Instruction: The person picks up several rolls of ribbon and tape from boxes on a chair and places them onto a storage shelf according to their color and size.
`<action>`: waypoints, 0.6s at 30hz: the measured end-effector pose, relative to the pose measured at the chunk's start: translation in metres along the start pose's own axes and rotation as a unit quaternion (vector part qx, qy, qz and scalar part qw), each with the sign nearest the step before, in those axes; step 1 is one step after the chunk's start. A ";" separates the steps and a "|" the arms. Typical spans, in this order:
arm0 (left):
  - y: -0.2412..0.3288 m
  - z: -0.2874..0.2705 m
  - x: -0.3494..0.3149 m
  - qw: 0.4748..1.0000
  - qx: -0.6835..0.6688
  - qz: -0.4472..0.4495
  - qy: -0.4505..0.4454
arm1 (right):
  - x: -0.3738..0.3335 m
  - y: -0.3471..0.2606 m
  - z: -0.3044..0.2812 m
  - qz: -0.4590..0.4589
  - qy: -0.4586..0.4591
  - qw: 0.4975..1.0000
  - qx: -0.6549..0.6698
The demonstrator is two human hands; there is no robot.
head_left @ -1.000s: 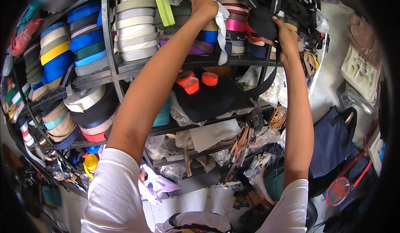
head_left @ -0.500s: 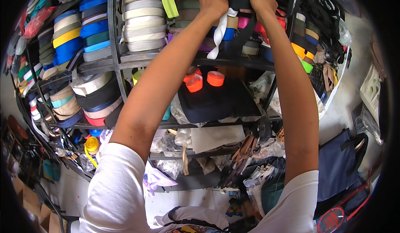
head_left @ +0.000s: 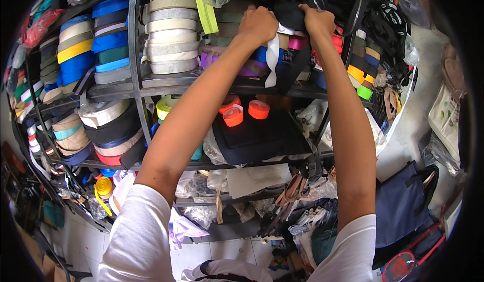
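Observation:
Both my arms reach up to the upper shelf of a black rack. My left hand [head_left: 258, 26] is closed, its fingers curled at the left side of a dark, rounded bundle that looks like a roll of black webbing [head_left: 289, 16]. On the bundle's right side my right hand [head_left: 318, 21] is closed too, thumb toward the middle. A white strap [head_left: 272, 63] dangles beside my left hand, and a black strap [head_left: 297, 63] hangs down between my hands over the shelf edge. The fingertips are partly hidden against the dark material.
Stacked white and grey webbing rolls [head_left: 174, 30] stand left of my arms, with blue and yellow rolls [head_left: 75, 50] farther left. Orange rolls [head_left: 258, 109] sit on black material [head_left: 262, 141] one shelf down. A navy bag [head_left: 403, 201] is at lower right.
The view has tilted up a little, so the shelves sit lower in the picture. My hands stay at the black bundle, with the white strap still hanging beside the left one.

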State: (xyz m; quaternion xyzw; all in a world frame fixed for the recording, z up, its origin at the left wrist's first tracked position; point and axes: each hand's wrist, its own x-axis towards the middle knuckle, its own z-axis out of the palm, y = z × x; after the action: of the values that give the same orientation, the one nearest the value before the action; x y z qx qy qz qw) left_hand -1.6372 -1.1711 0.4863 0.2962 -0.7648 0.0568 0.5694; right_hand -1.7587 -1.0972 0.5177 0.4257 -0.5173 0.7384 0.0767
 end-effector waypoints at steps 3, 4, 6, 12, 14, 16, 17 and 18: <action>-0.004 -0.013 -0.003 0.993 0.042 0.090 -0.068 | 0.005 -0.003 0.002 0.025 0.001 0.995 -0.099; -0.005 -0.017 -0.008 0.988 0.049 0.126 -0.076 | 0.008 -0.004 0.002 0.033 -0.006 0.991 -0.128; -0.003 -0.024 -0.018 0.991 -0.005 0.099 -0.090 | 0.009 -0.002 0.006 0.031 0.006 0.981 -0.190; -0.019 -0.010 -0.020 0.993 -0.088 0.044 0.063 | 0.001 -0.002 0.028 0.012 -0.010 0.968 -0.250; -0.020 -0.003 -0.019 0.989 -0.100 0.051 0.099 | 0.003 -0.003 0.032 0.015 -0.026 0.961 -0.274; -0.006 -0.005 -0.024 0.988 -0.137 0.021 0.071 | 0.032 0.018 0.028 -0.001 -0.051 0.971 -0.233; -0.006 -0.007 -0.024 0.987 -0.147 0.004 0.058 | 0.031 0.018 0.031 -0.008 -0.068 0.976 -0.206; -0.008 -0.008 -0.024 0.988 -0.145 0.000 0.062 | 0.029 0.019 0.030 -0.038 -0.106 0.979 -0.171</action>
State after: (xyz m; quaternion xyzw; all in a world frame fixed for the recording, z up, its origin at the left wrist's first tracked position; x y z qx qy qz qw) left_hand -1.6223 -1.1653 0.4651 0.2068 -0.7282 -0.0365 0.6525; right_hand -1.7713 -1.1400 0.5281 0.5014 -0.6245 0.5865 0.1209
